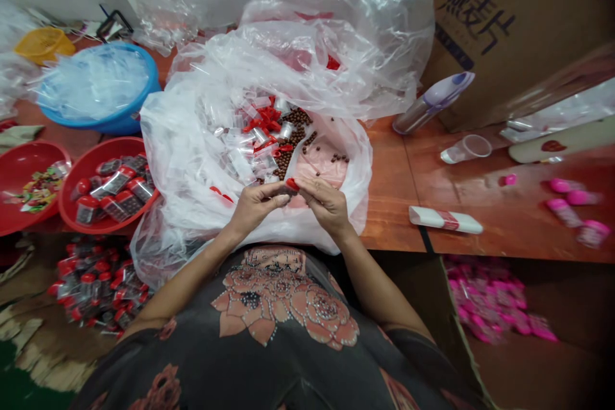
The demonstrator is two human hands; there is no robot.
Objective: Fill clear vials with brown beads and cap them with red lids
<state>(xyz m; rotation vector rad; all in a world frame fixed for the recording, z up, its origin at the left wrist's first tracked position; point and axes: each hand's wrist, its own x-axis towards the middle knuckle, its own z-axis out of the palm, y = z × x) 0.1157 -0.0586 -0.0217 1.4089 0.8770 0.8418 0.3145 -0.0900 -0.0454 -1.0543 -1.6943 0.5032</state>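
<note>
My left hand (257,205) and my right hand (327,204) meet at the near edge of a big clear plastic bag (192,134) on the table. The left hand's fingers are closed round a small clear vial. Between the two hands sits the vial's red cap (291,184), which the right hand pinches at its fingertips. Inside the bag lie several empty clear vials (240,154), red caps (266,116) and a heap of small brown beads (293,134).
A red bowl (81,218) of filled red-capped vials stands at the left, with another red bowl (19,170) and a blue basin (120,118) beyond. More filled vials (96,288) lie below. A cardboard box (509,25), a bottle (432,102), a plastic cup (466,148) and pink-capped items (576,205) are at the right.
</note>
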